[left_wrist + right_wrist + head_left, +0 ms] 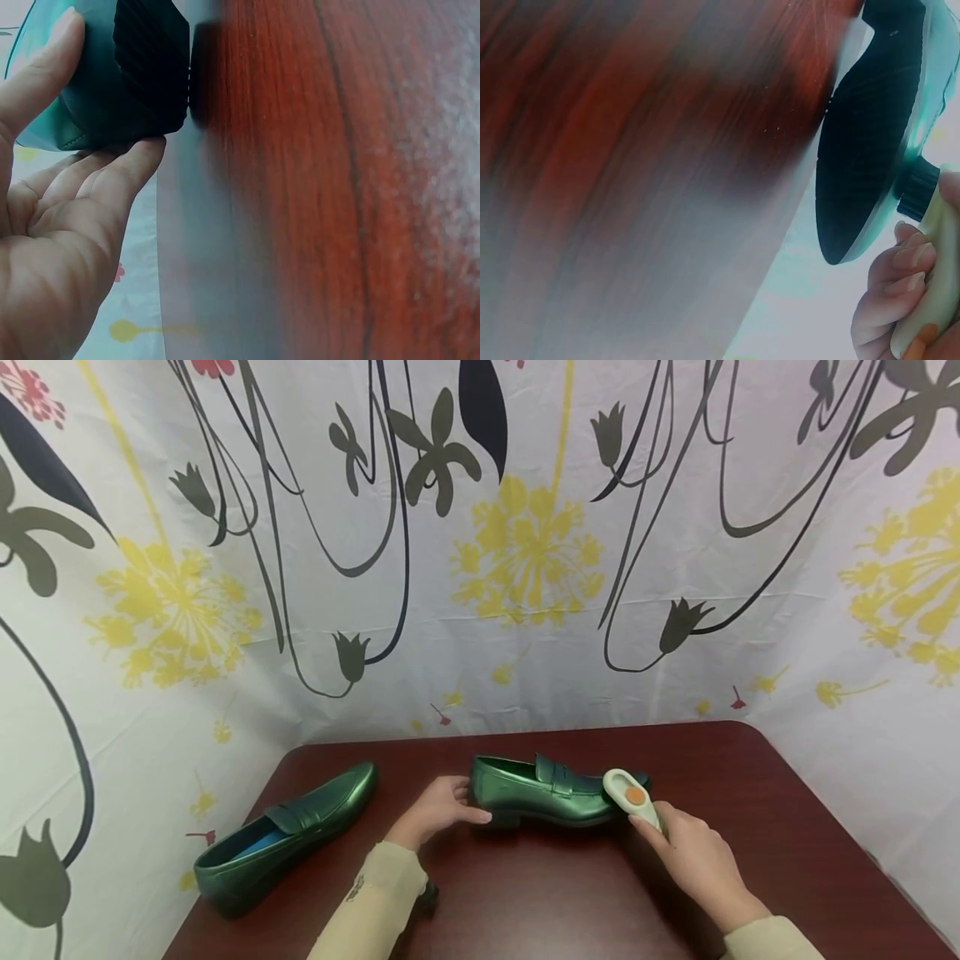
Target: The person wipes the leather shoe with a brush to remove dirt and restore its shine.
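A shiny green loafer stands sole down near the back of the table, its toe towards the right. My left hand holds its heel, thumb on the near side and fingers round the back. My right hand grips a pale handled brush with an orange oval on its top. In the right wrist view the brush's dark bristles lie against the toe of the loafer. The left wrist view shows the loafer's dark heel between thumb and fingers.
A second green loafer, blue inside, lies at the left edge of the dark red wooden table. Patterned white cloth hangs behind and on both sides. A small dark object shows beside the left sleeve.
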The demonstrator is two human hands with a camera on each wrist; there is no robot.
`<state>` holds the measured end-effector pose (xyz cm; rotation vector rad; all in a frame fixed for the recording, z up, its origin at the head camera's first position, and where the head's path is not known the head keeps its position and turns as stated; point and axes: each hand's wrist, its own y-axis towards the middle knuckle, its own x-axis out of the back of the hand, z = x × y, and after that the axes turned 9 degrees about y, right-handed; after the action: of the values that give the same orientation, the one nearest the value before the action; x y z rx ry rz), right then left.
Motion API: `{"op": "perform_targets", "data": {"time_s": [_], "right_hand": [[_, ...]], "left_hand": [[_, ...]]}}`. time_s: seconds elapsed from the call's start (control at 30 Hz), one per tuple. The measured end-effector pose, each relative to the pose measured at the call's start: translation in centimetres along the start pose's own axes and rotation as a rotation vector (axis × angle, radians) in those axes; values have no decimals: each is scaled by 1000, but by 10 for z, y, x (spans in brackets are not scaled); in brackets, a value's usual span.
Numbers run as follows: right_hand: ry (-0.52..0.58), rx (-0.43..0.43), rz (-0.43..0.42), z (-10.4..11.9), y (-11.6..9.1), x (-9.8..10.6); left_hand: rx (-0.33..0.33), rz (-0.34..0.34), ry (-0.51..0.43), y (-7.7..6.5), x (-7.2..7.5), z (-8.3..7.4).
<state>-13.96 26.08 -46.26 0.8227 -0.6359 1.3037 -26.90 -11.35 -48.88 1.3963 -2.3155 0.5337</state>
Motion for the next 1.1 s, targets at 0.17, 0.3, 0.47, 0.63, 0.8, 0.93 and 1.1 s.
{"op": "perform_targets", "data": {"time_s": [0.17, 0.3, 0.47, 0.63, 0.8, 0.93, 1.1], "right_hand": [[3, -13, 3, -7, 0, 2], [-1, -41, 21, -14, 0, 6], [-11, -70, 43, -21, -1, 9], [-14, -76, 37, -23, -2, 11], [1, -74, 30, -15, -2, 8], [22, -53, 30, 3, 2, 3], [52, -30, 58, 28, 8, -5]], "left_hand": [[24, -7, 43, 1, -1, 1], [28, -9, 69, 1, -2, 1], [39, -10, 89, 0, -4, 2], [28, -12, 115, -3, -7, 1], [1, -14, 140, -5, -7, 2], [-13, -17, 144, -5, -8, 2], [-40, -17, 165, -7, -10, 2]]}}
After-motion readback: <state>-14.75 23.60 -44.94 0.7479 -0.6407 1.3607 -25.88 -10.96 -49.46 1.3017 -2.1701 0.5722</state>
